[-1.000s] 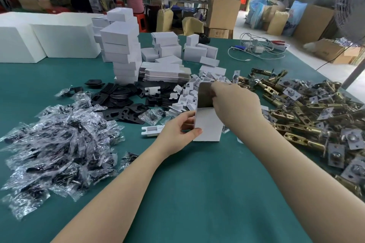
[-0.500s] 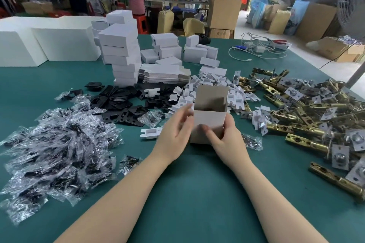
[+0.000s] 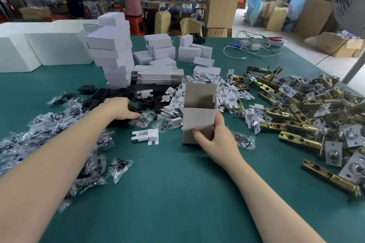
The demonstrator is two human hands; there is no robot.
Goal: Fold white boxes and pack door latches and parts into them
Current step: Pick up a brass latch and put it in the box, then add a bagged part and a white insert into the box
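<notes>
Right hand (image 3: 216, 138) is gripping the erected, open-topped white box (image 3: 198, 122) upright while left hand (image 3: 120, 109), fingers loosely extended, is touching black parts (image 3: 126, 122); packing stage, next needing a pinch-and-drop.

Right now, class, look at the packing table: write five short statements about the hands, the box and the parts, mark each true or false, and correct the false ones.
1. The right hand grips the open white box. True.
2. The box lies flat on its side. False: it stands upright, top flaps open.
3. The left hand rests on the black parts. True.
4. The brass door latches are piled to the left of the box. False: they lie to its right.
5. The tall stack of folded boxes stands behind the black parts. True.
</notes>
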